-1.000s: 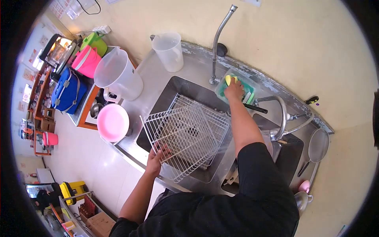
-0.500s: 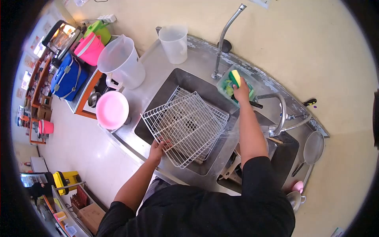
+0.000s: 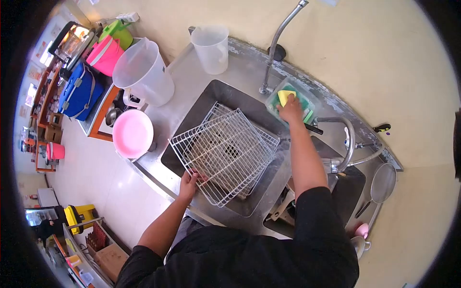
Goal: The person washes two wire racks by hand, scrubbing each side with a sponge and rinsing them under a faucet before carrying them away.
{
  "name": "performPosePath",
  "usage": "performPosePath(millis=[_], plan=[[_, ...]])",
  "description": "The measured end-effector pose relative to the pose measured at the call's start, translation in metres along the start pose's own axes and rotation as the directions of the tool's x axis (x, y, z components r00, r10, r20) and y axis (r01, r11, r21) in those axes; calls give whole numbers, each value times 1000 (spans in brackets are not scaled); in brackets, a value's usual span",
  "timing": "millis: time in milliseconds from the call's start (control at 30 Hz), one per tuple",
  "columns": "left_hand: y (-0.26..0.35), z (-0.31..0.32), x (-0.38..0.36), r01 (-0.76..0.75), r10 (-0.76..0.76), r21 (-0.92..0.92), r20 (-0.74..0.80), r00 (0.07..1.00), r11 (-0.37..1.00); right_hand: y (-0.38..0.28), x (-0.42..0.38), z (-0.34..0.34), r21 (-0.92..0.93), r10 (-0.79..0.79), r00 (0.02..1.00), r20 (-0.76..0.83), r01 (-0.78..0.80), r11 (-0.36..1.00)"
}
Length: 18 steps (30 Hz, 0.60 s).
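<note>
My left hand (image 3: 188,183) is closed around the near left edge of a white wire rack (image 3: 218,161), which lies tilted across the left sink basin (image 3: 185,126). Under it is at least one more wire rack (image 3: 218,111), set at a different angle. At the back, my right hand (image 3: 290,110) grips a yellow and green sponge (image 3: 285,97) inside a clear plastic tub (image 3: 313,100). Some green material lies in the tub around the fingers. The sponge's yellow side faces up.
A curved faucet (image 3: 352,139) and a hose pipe (image 3: 276,43) rise behind the sinks. Dishes and utensils fill part of the right basin (image 3: 353,192). A strainer (image 3: 383,183) lies at right. Plastic pitchers (image 3: 211,50) and a pink basin (image 3: 133,134) stand on the left counter.
My right hand has lowered the sponge into the tub, and its yellow face has turned upward. My left hand stays on the rack. The view has shifted slightly.
</note>
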<state>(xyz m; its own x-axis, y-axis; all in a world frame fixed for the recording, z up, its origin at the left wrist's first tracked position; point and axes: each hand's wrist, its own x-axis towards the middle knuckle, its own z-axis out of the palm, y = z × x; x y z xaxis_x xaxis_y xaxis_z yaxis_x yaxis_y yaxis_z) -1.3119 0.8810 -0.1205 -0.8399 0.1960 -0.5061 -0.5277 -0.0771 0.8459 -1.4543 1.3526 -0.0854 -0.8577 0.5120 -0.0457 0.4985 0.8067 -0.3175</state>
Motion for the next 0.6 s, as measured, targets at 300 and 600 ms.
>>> performPosePath(millis=[300,600], plan=[[-10,-8,7,-50,51,-30,26,998,998,24,24,0,617,289,955,-67,-188,764],[-18,-10,8,-129,132,-45,90,987,991,13,-51,-50,912,31,993,115,-93,-399]])
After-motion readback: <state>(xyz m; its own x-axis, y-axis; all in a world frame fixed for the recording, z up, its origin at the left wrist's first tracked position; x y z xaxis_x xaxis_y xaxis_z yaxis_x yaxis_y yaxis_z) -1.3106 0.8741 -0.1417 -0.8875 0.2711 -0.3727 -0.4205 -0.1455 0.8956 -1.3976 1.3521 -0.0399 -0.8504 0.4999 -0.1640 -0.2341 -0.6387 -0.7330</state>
